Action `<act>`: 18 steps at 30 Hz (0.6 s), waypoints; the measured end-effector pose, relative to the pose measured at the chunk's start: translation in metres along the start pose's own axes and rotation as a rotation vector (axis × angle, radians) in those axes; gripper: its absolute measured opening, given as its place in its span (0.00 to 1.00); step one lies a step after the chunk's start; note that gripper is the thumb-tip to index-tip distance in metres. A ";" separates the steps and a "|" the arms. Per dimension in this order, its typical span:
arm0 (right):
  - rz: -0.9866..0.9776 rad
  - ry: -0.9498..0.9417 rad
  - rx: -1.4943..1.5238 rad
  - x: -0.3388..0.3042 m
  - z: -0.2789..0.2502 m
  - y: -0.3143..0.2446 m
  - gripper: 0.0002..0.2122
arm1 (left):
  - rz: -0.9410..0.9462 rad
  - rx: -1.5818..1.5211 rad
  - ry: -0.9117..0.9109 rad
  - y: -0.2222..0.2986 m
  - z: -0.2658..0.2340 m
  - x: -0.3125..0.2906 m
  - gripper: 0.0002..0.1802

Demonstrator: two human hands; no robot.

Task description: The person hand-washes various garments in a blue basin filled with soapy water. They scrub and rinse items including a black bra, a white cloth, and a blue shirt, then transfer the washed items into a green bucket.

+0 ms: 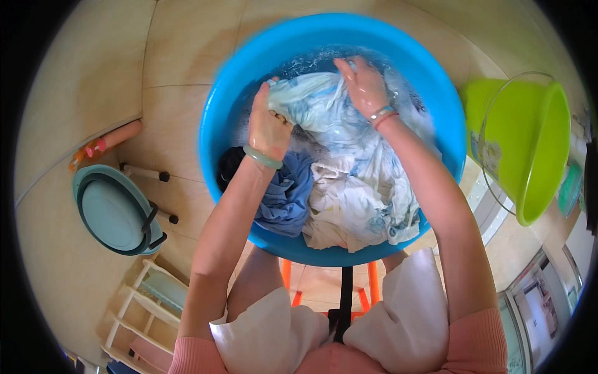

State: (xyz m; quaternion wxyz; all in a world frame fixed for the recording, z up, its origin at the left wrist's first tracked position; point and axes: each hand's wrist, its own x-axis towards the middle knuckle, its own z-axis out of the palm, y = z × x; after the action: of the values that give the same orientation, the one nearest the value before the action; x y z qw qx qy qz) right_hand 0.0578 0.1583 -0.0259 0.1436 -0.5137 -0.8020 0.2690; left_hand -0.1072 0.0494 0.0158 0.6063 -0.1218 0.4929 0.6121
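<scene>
A big blue basin (237, 75) holds soapy water and wet clothes. My left hand (268, 121), with a pale green bangle at the wrist, is closed on a bunched fold of the pale blue-and-white garment (324, 115). My right hand (362, 84), with bracelets at the wrist, grips the same garment at its far side in the water. A blue cloth (286, 193) and a dark cloth (230, 165) lie at the basin's left. More white clothes (349, 199) are heaped at the near side.
A lime green bucket (529, 143) with a wire handle stands to the right. A teal folded basin (115, 209) leans at the left, with a white rack (140, 299) below it. An orange stool (370, 280) shows under the basin. The floor is beige tile.
</scene>
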 end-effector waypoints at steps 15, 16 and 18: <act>-0.338 -0.188 0.182 -0.057 -0.018 -0.071 0.07 | -0.241 0.033 -0.390 -0.004 -0.017 0.018 0.25; -0.382 -0.259 0.242 -0.073 -0.032 -0.089 0.06 | -0.204 0.090 -0.341 -0.001 -0.003 0.009 0.26; -0.557 -0.092 0.152 -0.097 -0.042 -0.111 0.07 | -0.152 0.210 -0.262 0.000 0.032 -0.011 0.31</act>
State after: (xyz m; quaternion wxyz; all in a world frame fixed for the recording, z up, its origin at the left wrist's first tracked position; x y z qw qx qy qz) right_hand 0.0384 0.0463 0.0769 0.2133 -0.2485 -0.8954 0.3016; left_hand -0.0895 0.0667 0.0397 0.7194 -0.0139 0.4600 0.5202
